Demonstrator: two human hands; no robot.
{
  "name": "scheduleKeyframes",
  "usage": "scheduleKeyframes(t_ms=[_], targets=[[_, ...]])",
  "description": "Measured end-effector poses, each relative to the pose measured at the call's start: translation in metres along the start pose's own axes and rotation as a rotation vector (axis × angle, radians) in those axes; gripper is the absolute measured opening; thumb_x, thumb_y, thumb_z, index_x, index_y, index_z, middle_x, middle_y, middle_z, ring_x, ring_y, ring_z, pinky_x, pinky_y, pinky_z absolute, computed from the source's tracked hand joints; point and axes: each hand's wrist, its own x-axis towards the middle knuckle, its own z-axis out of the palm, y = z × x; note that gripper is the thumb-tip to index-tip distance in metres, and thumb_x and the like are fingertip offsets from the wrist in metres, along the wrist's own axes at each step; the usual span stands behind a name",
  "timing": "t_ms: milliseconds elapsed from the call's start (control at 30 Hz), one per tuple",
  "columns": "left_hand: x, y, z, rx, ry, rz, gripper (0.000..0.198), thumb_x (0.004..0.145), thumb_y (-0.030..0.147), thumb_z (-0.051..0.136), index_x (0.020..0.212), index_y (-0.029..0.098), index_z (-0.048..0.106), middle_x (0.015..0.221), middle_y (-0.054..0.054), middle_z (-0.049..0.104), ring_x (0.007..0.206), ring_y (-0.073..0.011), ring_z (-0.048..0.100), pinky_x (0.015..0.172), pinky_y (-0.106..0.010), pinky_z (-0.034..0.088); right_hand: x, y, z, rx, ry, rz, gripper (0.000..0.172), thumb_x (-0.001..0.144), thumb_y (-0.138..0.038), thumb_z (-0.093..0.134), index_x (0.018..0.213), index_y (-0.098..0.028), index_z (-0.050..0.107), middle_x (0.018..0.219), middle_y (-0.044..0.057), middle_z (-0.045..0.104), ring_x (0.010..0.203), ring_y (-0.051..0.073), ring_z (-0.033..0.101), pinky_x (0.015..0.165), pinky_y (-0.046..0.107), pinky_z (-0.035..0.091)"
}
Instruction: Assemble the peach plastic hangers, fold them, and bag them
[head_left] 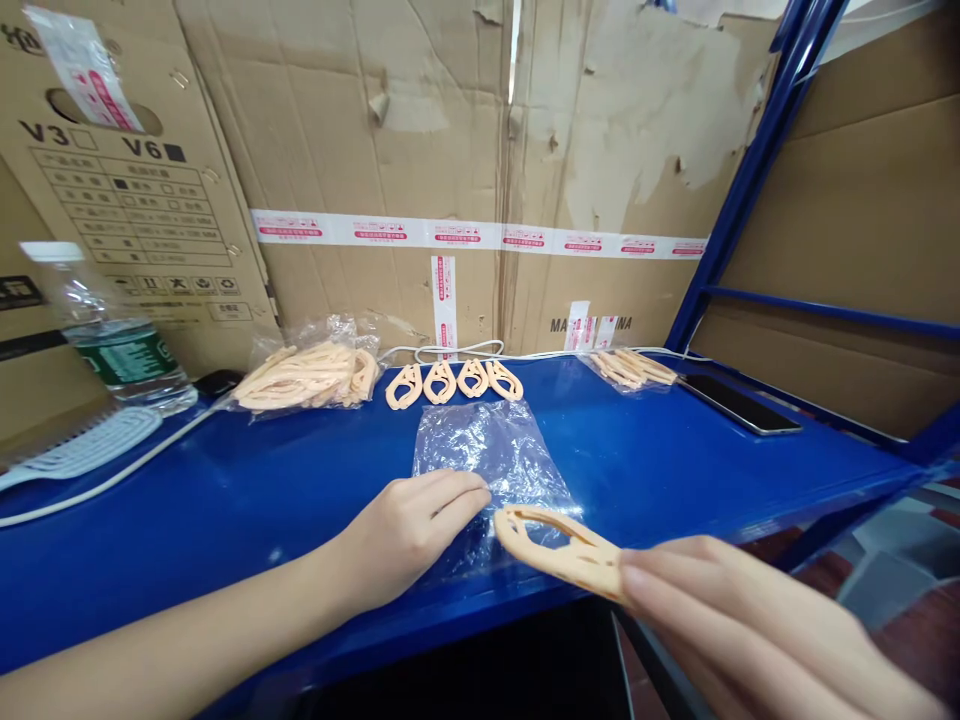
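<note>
A clear plastic bag (487, 445) lies flat on the blue tabletop in front of me. My left hand (420, 525) is closed at the bag's near part, its fingers pressed together on the film; the fingertips are partly hidden. To the right, my right hand (720, 610) pinches one end of a beige plastic clip (559, 550) with an oval opening. The clip is held above the table's front edge, its looped end pointing toward the bag. Behind the bag, several matching clips (440, 382) stand in a row.
At the back left sits a bag full of beige pieces (307, 375); a smaller bundle (634, 368) lies back right beside a phone (739, 403). A water bottle (124, 345), a hairbrush (90, 450) and a white cable (142, 465) occupy the left. Cardboard (360, 130) walls the back.
</note>
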Motion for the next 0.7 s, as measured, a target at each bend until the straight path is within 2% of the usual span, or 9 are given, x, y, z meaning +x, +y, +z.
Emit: scheduleKeyframes(t_ms=[133, 333, 467, 567, 633, 700], targets=[[0.004, 0.004, -0.003, 0.059, 0.055, 0.08, 0.026, 0.097, 0.011, 0.038, 0.108, 0.007, 0.061, 0.099, -0.013, 0.07, 0.089, -0.0213, 0.067, 0.07, -0.03, 0.059, 0.017, -0.002, 0.024, -0.02, -0.102, -0.25, 0.038, 0.098, -0.015, 0.035, 0.125, -0.016, 0.061, 0.1, 0.011, 0.071, 0.088, 0.022, 0.067, 0.072, 0.032, 0.055], [0.008, 0.005, -0.002, 0.087, 0.082, 0.107, 0.025, 0.098, 0.01, 0.037, 0.106, 0.008, 0.06, 0.096, -0.013, 0.07, 0.084, -0.0208, 0.068, 0.066, -0.029, 0.058, 0.038, 0.004, 0.046, -0.26, -0.18, -0.365, 0.032, 0.088, -0.002, 0.04, 0.1, -0.006, 0.071, 0.081, 0.015, 0.067, 0.071, 0.023, 0.059, 0.059, 0.035, 0.049], [0.006, 0.003, 0.0, 0.091, 0.042, 0.108, 0.024, 0.097, 0.009, 0.039, 0.11, 0.007, 0.059, 0.1, -0.013, 0.07, 0.086, -0.0212, 0.067, 0.068, -0.029, 0.058, 0.047, 0.004, 0.057, -0.463, -0.231, -0.377, 0.025, 0.085, -0.003, 0.047, 0.081, -0.009, 0.071, 0.072, 0.012, 0.061, 0.068, 0.023, 0.052, 0.056, 0.035, 0.041], [0.006, 0.003, 0.001, 0.092, 0.028, 0.115, 0.024, 0.096, 0.009, 0.04, 0.111, 0.005, 0.059, 0.1, -0.014, 0.07, 0.087, -0.0222, 0.067, 0.068, -0.03, 0.058, 0.055, 0.005, 0.066, -0.5, -0.226, -0.376, 0.028, 0.086, -0.005, 0.047, 0.067, -0.014, 0.065, 0.072, 0.01, 0.059, 0.072, 0.023, 0.051, 0.058, 0.034, 0.037], [0.006, 0.003, 0.0, 0.086, 0.029, 0.11, 0.024, 0.097, 0.009, 0.04, 0.11, 0.006, 0.059, 0.099, -0.014, 0.07, 0.086, -0.0219, 0.067, 0.068, -0.03, 0.058, 0.059, 0.006, 0.071, -0.512, -0.232, -0.335, 0.025, 0.086, -0.006, 0.047, 0.07, -0.016, 0.063, 0.075, 0.01, 0.059, 0.074, 0.022, 0.05, 0.059, 0.034, 0.037], [0.008, 0.004, -0.002, 0.08, 0.022, 0.108, 0.024, 0.097, 0.009, 0.039, 0.109, 0.006, 0.06, 0.099, -0.014, 0.07, 0.085, -0.0218, 0.067, 0.067, -0.03, 0.058, 0.062, 0.008, 0.073, -0.523, -0.28, -0.241, 0.014, 0.083, -0.006, 0.053, 0.079, -0.016, 0.063, 0.078, 0.009, 0.06, 0.074, 0.022, 0.049, 0.059, 0.033, 0.037]])
